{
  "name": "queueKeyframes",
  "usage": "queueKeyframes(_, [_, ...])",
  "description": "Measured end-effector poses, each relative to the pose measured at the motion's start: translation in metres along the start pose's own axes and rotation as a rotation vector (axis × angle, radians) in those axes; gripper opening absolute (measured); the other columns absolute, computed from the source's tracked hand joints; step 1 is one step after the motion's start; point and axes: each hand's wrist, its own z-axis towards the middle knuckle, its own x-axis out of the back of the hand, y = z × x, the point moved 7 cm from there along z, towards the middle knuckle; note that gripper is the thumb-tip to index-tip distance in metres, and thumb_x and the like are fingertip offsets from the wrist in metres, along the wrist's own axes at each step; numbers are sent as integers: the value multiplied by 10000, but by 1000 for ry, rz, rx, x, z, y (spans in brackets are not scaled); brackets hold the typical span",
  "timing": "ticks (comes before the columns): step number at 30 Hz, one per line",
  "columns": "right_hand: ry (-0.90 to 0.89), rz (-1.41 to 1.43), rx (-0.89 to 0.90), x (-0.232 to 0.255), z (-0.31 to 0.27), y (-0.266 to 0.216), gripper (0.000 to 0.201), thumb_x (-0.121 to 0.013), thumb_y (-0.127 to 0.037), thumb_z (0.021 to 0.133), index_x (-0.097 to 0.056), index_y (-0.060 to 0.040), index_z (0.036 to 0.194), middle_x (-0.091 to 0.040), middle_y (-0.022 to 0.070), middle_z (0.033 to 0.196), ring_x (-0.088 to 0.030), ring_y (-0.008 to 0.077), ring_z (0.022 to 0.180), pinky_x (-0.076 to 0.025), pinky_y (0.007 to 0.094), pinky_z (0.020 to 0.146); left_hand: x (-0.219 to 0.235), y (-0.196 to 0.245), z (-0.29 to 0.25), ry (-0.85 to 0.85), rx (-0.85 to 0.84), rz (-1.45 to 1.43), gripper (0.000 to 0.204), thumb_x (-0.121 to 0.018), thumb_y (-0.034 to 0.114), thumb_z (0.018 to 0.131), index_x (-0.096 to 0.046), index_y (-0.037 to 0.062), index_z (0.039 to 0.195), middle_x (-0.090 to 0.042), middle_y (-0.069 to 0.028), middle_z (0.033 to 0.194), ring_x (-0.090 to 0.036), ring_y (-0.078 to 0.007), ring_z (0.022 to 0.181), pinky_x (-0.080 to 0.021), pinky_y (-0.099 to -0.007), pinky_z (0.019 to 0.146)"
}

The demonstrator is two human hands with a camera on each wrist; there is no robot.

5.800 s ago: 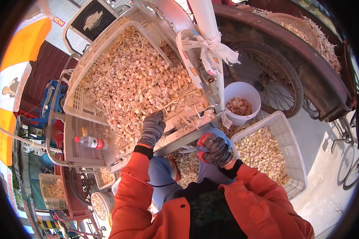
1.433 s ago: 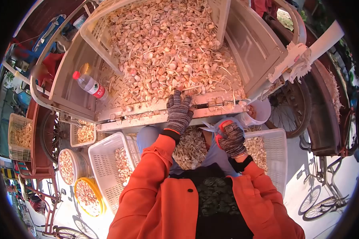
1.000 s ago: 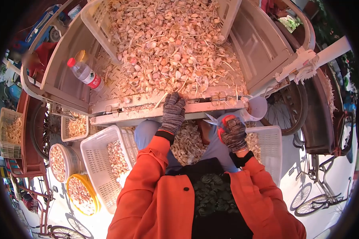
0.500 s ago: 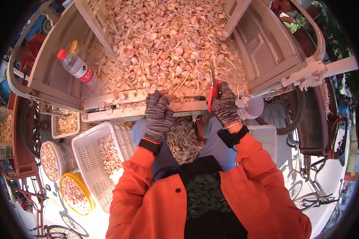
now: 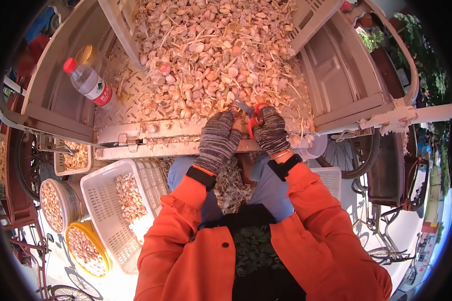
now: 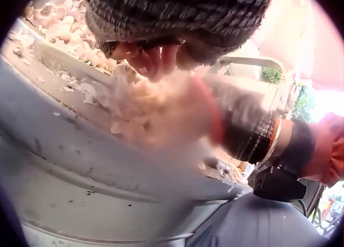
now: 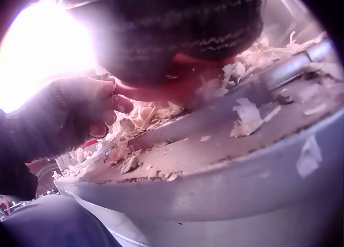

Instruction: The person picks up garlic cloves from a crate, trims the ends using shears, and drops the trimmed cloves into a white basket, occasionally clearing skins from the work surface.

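Note:
In the head view, the left hand (image 5: 218,141), in a striped glove with bare fingertips, is at the front edge of the garlic pile (image 5: 211,65). Its fingers are curled, pinching what seems a pale garlic piece, mostly hidden. The right hand (image 5: 271,131) grips red-handled scissors (image 5: 256,117) just beside it, the blades angled toward the left fingertips. In the left wrist view, the left hand (image 6: 177,26) has curled fingertips over blurred pale matter. The right wrist view shows the right glove (image 7: 177,37) around a red handle (image 7: 166,85).
A bottle (image 5: 89,84) lies at the left of the cart bed. Below left stand a white crate (image 5: 105,205), a pale bucket (image 5: 64,200) and a yellow bucket (image 5: 88,248), each holding cloves. A metal ledge (image 5: 160,149) runs below the hands; peelings (image 5: 232,185) lie between the legs.
The right hand has risen from beside the knee and moved in to the left hand, scissors in its grip. The left hand has curled and moved right since half a second ago. The head view has shifted.

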Motion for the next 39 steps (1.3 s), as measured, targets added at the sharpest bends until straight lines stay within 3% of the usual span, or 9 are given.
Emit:
queueKeyframes(2, [27,2,10,3,2,1,327,-698,-63,707,-574,8,1002,-625,147,902,-628,287,822,-509,362,717,-23,-14,10,-155,257,-204,366,-626,171,764,-590,5,1088,-615,-187,1030,-594,-330,939,-474,-394,826])
queueKeyframes(6, [138,-206,148,13,1,-1,304,-669,-104,746,-567,11,1008,-627,175,886,-632,310,778,-510,362,688,-32,3,32,-340,191,129,428,-656,177,745,-540,-20,1107,-619,-176,956,-619,-291,873,-501,-363,748])
queueKeyframes(10, [141,-97,-241,28,-2,53,235,-620,-145,813,-570,21,972,-630,184,836,-633,315,761,-505,355,687,-29,-1,21,-233,195,-59,459,-595,189,760,-511,2,1171,-586,-210,1036,-586,-340,942,-459,-421,844])
queueKeyframes(12, [227,373,-350,30,-9,81,225,-616,-130,813,-572,26,969,-628,194,852,-635,322,783,-505,356,686,-23,8,17,-193,222,-129,452,-589,190,767,-511,8,1173,-575,-219,1041,-578,-356,943,-451,-425,859])
queueKeyframes(20, [312,-224,10,78,-19,13,289,-672,-114,740,-591,11,987,-617,180,928,-616,307,777,-514,369,686,-45,24,13,-294,35,242,426,-653,187,693,-590,23,1081,-516,-203,1157,-499,-356,1071,-428,-431,918])
queueKeyframes(24, [150,226,-294,63,-45,-6,333,-710,-78,739,-560,2,1025,-624,116,895,-608,185,751,-513,284,680,-38,43,9,-183,-100,291,428,-646,185,708,-565,39,1102,-548,-203,1106,-530,-354,1030,-447,-434,879])
queueKeyframes(28, [109,682,-556,34,-79,12,349,-761,-73,716,-556,-6,990,-612,75,859,-601,143,779,-505,281,709,-48,49,-26,-493,65,84,404,-607,186,747,-529,31,1111,-588,-207,1009,-580,-352,951,-463,-434,817])
queueKeyframes(34, [-206,563,-524,44,-104,5,278,-706,-89,731,-596,-3,972,-645,94,860,-614,149,794,-493,280,707,-13,102,-57,-295,-397,63,253,-651,135,767,-552,8,962,-570,-182,859,-574,-362,776,-472,-425,695])
queueKeyframes(39, [-161,467,-430,64,-107,-15,304,-739,-137,705,-604,3,938,-648,126,810,-635,198,754,-494,307,672,-15,112,-69,-478,-167,178,241,-613,161,765,-554,16,949,-572,-172,875,-579,-350,793,-466,-425,699])
